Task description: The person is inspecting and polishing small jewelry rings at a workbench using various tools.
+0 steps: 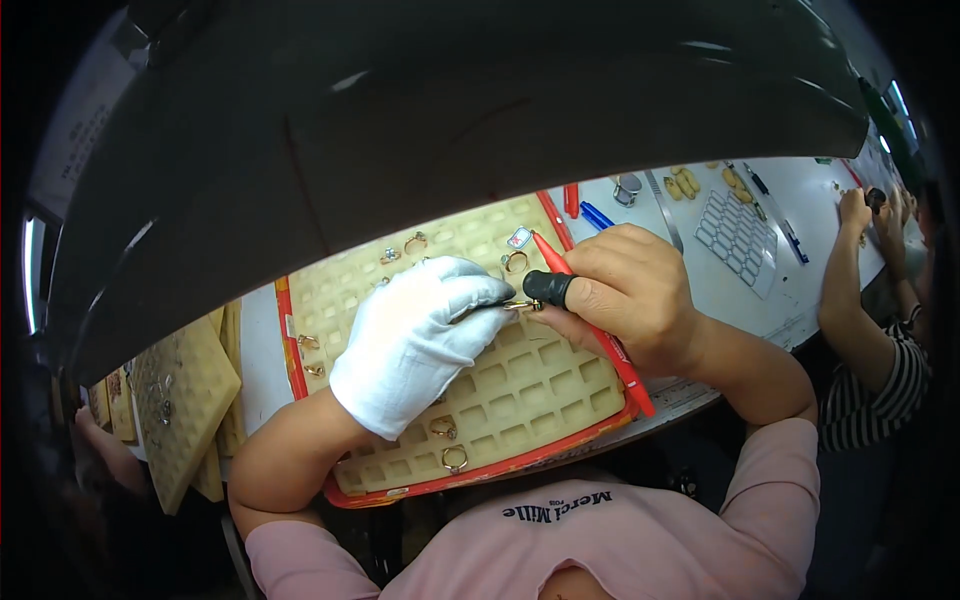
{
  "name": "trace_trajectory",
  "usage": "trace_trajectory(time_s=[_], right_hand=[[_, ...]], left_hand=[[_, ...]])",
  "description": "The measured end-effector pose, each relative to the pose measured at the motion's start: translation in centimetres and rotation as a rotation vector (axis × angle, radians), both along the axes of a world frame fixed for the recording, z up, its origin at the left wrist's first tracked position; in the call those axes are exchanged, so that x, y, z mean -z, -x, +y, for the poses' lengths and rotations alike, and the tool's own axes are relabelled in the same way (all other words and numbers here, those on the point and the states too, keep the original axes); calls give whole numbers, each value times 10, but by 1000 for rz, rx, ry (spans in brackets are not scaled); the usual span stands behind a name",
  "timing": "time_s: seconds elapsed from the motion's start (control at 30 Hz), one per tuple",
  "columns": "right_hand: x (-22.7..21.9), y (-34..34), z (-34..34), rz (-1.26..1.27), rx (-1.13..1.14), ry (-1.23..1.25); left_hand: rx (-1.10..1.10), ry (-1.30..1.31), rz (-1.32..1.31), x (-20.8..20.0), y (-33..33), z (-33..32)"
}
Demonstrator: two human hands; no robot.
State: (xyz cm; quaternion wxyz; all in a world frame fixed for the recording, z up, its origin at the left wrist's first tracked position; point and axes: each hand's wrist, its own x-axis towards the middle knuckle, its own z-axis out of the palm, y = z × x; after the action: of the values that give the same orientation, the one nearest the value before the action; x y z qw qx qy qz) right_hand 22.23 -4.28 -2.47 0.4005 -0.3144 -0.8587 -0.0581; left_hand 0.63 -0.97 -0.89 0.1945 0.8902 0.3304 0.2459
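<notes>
My left hand (420,335), in a white glove with darkened fingertips, is closed in a pinch over the tray. A small gold-coloured ring (522,305) sits between its fingertips and those of my right hand. My right hand (635,285) is bare except for a black finger cover (548,289). It is closed around a red pen (610,345), which slants across the palm, and its fingertips also touch the ring. Below both hands lies a cream tray of square pockets (535,385) with a red rim. Just beyond the fingertips, another ring (515,261) stands near a small white tag (519,237).
Several other rings (454,459) stand in the tray. To the right are blue pens (597,216), a metal ruler (665,212), a white gridded sheet (736,243) and yellow finger covers (682,184). Stacked pocketed trays (180,400) lean at left. A dark hood (450,110) overhangs. Another person's arm (850,290) is at right.
</notes>
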Motion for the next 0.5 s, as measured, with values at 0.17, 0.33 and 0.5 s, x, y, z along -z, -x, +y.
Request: trace_trajectory(time_s=[0.17,0.33,0.5], right_hand=[[1,0,-1,-6,-2,14],[1,1,1,9,-11,-15],[1,1,1,16,-8,-6]], left_hand=[[-5,82,-65,2,-1,0],[23,12,-64,4,-1,0],[15,-16,-10,1,-1,0]])
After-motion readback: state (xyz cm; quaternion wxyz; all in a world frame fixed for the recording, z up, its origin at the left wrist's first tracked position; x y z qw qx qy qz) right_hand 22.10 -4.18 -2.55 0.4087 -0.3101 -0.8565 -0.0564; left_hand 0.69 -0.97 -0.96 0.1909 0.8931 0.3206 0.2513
